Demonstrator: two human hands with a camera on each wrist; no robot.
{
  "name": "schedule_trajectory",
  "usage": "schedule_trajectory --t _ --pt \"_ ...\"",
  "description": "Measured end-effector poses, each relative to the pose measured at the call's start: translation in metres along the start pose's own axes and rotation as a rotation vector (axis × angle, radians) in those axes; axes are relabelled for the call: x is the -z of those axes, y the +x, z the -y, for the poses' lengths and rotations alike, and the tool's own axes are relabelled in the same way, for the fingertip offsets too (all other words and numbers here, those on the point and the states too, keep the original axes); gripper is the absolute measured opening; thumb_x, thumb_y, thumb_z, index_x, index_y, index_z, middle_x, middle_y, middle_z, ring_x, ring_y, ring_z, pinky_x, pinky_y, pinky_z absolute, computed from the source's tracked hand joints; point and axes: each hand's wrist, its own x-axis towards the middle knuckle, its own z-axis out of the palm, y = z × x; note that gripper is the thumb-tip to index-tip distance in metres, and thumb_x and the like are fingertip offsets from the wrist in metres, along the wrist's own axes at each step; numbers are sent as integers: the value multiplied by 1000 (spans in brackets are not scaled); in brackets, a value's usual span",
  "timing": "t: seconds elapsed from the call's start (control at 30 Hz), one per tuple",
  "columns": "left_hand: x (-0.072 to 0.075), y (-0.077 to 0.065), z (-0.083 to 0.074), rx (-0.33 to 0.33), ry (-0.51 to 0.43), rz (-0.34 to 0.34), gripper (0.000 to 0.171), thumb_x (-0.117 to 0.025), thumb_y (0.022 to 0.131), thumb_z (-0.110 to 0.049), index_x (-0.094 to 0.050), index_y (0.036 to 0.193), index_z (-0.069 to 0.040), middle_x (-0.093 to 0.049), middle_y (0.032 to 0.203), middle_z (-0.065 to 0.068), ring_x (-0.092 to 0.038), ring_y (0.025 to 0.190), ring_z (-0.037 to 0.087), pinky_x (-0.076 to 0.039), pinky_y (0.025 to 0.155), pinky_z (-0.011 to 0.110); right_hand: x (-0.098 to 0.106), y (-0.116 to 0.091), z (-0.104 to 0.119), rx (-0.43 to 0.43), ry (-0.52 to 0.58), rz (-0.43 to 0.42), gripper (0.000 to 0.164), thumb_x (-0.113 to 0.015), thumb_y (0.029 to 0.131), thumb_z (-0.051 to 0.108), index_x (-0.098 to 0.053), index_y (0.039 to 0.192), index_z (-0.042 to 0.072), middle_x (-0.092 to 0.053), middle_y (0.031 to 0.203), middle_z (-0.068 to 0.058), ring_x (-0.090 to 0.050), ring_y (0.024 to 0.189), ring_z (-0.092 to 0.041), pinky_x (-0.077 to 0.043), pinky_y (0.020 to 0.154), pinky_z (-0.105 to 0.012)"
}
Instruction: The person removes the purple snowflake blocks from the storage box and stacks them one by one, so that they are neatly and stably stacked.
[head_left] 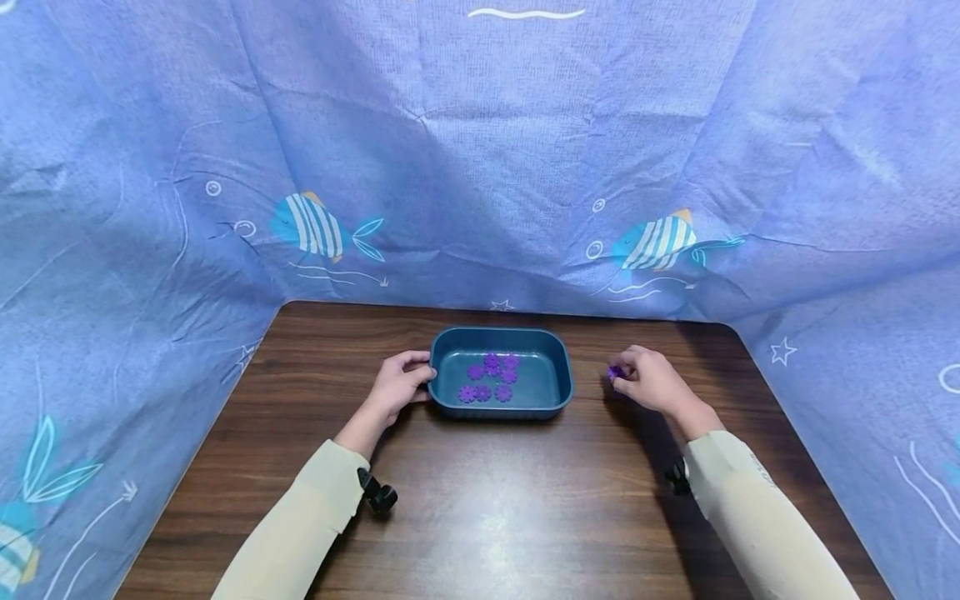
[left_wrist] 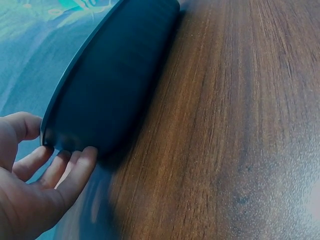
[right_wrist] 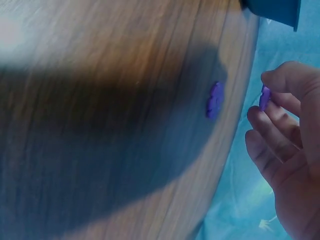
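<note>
A dark teal rectangular tray [head_left: 543,379] with rounded corners stands toward the back of the table. Several purple notched plastic discs [head_left: 503,392] lie flat inside it. My left hand [head_left: 397,387] grips the tray's left end, thumb at the rim and fingers against the outer wall, as the left wrist view also shows. To the right of the tray, my right hand [head_left: 651,382] pinches one purple notched disc [right_wrist: 264,98] between thumb and fingers, raised over the table. Another purple disc [right_wrist: 215,101] lies on the wood close to that hand.
The brown wood-grain table [head_left: 480,475] has a bright glare near its middle. A blue fish-patterned cloth [head_left: 495,167] hangs behind the table and along both sides. Each forearm wears a pale sleeve and a black wrist device [head_left: 380,497].
</note>
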Motion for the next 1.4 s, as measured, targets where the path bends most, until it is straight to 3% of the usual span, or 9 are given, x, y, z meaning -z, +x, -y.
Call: schedule_trajectory --t 0.17,0.57,0.97,1.4 --pt "0 1 1 -11 -6 4 44 -63 98 -7 -56 141 3 -63 133 26 -67 104 25 -65 80 37 -2 -5 -6 -20 2 10 23 -77 81 7 -75 103 1 -64 88 -6 -58 80 -20 -50 70 -35" --pt "0 1 1 -10 -22 10 46 -64 98 -7 -55 141 4 -61 134 27 -67 106 26 -65 82 39 -12 -17 -16 -124 -34 45 29 -78 88 18 -75 109 -1 -74 103 -16 -70 93 -33 -58 82 -53" --pt "0 2 3 0 -29 6 44 -64 98 -8 -56 141 1 -62 133 24 -66 109 28 -65 81 36 -18 -20 -15 -142 -128 53 28 -78 90 25 -77 110 5 -75 110 -15 -70 102 -39 -56 89 -58" --pt "-1 2 3 -16 -50 7 44 -64 98 -5 -56 140 4 -61 134 28 -65 111 29 -64 73 29 -20 -22 -14 -157 -137 60 29 -75 92 26 -77 114 7 -75 115 -14 -69 105 -40 -56 88 -60"
